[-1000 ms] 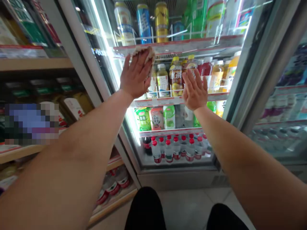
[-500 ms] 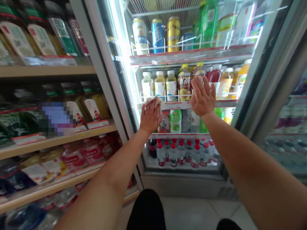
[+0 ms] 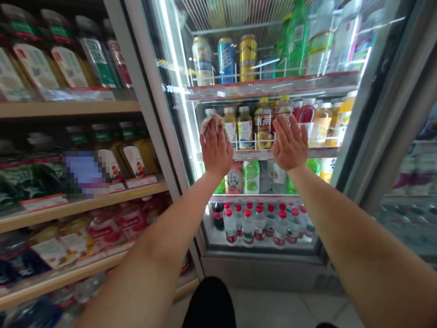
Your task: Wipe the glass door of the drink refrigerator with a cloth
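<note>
My left hand (image 3: 216, 148) presses a crumpled, pale cloth (image 3: 209, 122) against the glass door (image 3: 246, 180) of an upright drinks fridge. The cloth lies under the fingers and shows past their tips, in front of a white-capped bottle. My right hand (image 3: 290, 141) rests on the same glass with its fingers stretched out and nothing under it that I can see. Through the door, behind that hand, are yellow-capped tea bottles (image 3: 264, 123) and red-drink bottles (image 3: 306, 114).
Open wooden shelves (image 3: 68, 108) with bottled drinks stand at the left. Cans (image 3: 248, 52) and green bottles (image 3: 297, 38) fill the fridge's top shelf, red-capped water bottles (image 3: 259, 223) its bottom. At the right runs a metal door frame (image 3: 385, 114). My knee (image 3: 210, 303) is below, above the tiled floor.
My left hand has slid the cloth upward over the glass. The right hand keeps its place on the door, while the view has tipped slightly up.
</note>
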Motion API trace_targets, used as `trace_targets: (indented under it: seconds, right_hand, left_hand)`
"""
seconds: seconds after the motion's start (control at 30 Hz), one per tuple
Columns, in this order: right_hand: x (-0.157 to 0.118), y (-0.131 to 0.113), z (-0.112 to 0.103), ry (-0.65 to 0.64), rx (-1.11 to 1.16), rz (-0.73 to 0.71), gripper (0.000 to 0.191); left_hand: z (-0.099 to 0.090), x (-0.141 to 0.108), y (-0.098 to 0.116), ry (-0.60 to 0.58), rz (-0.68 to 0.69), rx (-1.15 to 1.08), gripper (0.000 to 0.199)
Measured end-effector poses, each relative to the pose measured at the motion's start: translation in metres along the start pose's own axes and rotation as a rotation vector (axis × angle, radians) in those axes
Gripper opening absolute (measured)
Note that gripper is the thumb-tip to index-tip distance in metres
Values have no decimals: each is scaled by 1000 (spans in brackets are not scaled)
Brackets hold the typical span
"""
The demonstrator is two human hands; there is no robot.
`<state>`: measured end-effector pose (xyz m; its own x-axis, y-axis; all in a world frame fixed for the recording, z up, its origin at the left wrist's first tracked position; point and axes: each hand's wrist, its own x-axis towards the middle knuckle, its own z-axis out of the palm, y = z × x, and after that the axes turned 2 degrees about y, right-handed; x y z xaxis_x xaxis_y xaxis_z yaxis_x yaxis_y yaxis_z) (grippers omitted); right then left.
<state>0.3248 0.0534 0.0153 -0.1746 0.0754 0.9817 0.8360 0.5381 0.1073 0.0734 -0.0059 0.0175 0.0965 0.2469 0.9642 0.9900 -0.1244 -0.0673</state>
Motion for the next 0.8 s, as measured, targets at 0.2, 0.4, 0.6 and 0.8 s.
trace_targets:
  seconds: [0.2,0.4,0.6,0.8]
  right_hand:
    - [0,0,-1,-2,16,-3,65]
    - [0,1,0,43,-13,-29,64]
    - [-1,1,1,39,-22,-31,65]
    - [-1,2,3,26,-19,-35,67]
  left_hand:
    - [5,-82,-2,-310,471,38,64]
    - [-8,-4,-17,-73,280,96,63]
    - [10,-25,3,47,183,97,58]
    - [11,-36,0,15,281,72,54]
